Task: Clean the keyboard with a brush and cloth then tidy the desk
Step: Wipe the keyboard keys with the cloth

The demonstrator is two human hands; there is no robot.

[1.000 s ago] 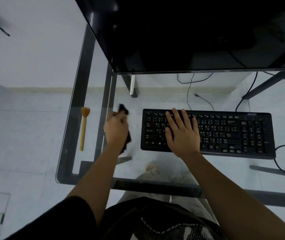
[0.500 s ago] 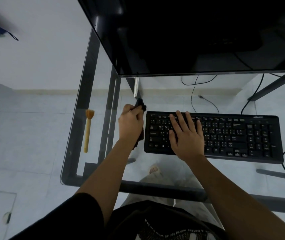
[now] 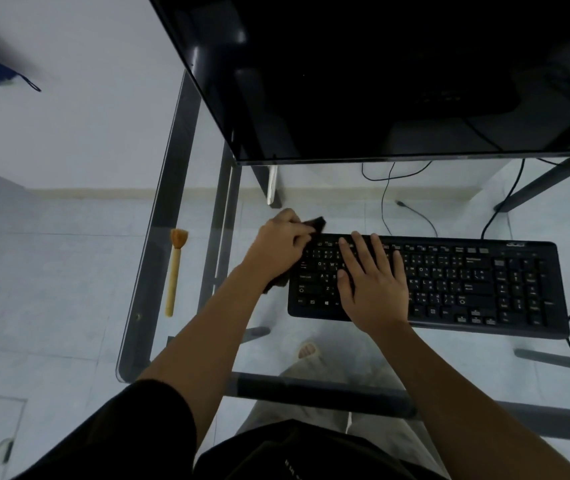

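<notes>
A black keyboard lies on the glass desk in front of a large dark monitor. My left hand is closed around a dark cloth and presses it on the keyboard's top left corner. My right hand lies flat with spread fingers on the left half of the keys. A wooden brush with tan bristles rests on the glass to the left, bristles pointing away from me.
Black cables trail behind the keyboard and off its right end. The desk's dark metal frame runs under the glass between brush and keyboard. My knees and a foot show through the glass.
My left hand has carried the cloth from the bare glass left of the keyboard onto the keyboard's top left corner. My right hand has stayed flat on the keys.
</notes>
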